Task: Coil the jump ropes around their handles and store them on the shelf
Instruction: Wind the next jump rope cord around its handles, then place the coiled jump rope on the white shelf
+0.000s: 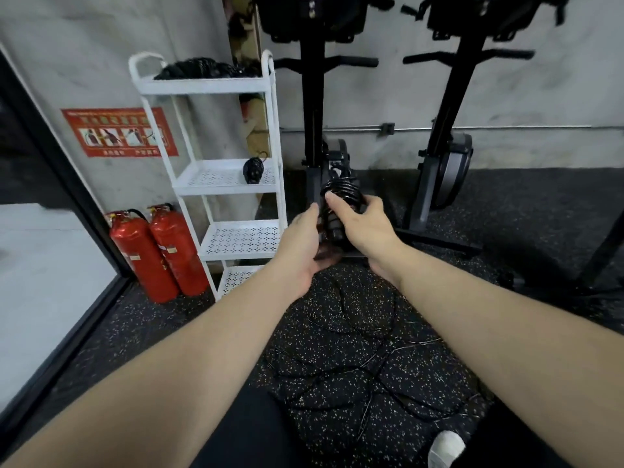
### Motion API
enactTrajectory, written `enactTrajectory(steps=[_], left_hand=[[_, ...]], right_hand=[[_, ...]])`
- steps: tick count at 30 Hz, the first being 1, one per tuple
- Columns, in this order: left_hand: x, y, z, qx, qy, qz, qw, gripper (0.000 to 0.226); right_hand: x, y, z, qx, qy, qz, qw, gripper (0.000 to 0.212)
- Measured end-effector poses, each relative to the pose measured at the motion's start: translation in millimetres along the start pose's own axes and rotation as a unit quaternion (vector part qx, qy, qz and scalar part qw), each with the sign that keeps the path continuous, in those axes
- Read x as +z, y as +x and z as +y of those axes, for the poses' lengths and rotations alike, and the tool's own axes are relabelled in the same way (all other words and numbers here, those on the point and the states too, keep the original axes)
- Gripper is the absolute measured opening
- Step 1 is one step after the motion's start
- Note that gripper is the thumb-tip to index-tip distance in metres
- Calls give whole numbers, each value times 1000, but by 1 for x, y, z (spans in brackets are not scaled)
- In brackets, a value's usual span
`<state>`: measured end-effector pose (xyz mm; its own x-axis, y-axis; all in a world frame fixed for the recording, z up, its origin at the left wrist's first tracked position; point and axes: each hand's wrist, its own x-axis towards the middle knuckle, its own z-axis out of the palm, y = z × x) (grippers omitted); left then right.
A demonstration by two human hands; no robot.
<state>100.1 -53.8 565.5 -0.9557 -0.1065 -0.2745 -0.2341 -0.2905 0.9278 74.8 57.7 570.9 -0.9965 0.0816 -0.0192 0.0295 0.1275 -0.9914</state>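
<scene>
- Loose ropes (pixel 358 373) lie nearest, w/ thin black cords looped and crossed over each other on the speckled rubber floor (pixel 506 231) between the person's legs; a white sock toe (pixel 445 447) shows at the bottom edge.
- Held bundle (pixel 339 211) sits in front of the chest, above the floor and right of the shelf: black cord wound in glossy round turns over dark, ribbed-looking handles.
- Right hand (pixel 366 228) grasps the bundle, thumb and fingers curled round the coils.
- Left hand (pixel 304 244) sits against the lower handle end, fingers mostly straight; whether it grips or only steadies is probably hidden by the bundle.
- Shelf (pixel 233 177) is a white metal cart w/ perforated tiers and rounded top loops. One coiled rope (pixel 253 170) rests near the right edge of the second tier; a black heap (pixel 202 69) fills the top tier.
- Risks, as I judge them:
  - Smooth springy cord could slip off the handles if the grip eases, since no tuck or knot is visible (the wrap would undo fast).
  - Floor cords overlap, so pulling one next may drag or knot others.
  - Tiers are shallow, so a round bundle set near an edge could roll off.
  - Rower frame (pixel 314 130) stands just beyond the hands; a loose loop could snag it.
- Two red extinguishers (pixel 158 251) stand at the shelf's left foot.
</scene>
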Motion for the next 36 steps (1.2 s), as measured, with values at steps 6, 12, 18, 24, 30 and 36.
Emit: enactTrajectory(steps=[6,12,18,24,30,36], left_hand=[[-31,29,8,38,6,-62,997,12],[-67,85,15,37,-40,-55,997,25],[-107,149,28,29,-62,10,998,20],[-150,228,50,37,-8,80,996,21],[-186,308,71,74,43,139,987,18],[-198,349,87,137,122,196,963,29]], right_hand=[[42,38,-2,16,25,3,1000,77],[80,91,7,-1,-17,-13,1000,62],[114,151,14,-47,-108,-79,990,40],[158,215,31,-90,-249,-167,950,35],[207,275,26,-123,-398,-224,881,58],[251,314,30,-141,-465,-207,849,69]])
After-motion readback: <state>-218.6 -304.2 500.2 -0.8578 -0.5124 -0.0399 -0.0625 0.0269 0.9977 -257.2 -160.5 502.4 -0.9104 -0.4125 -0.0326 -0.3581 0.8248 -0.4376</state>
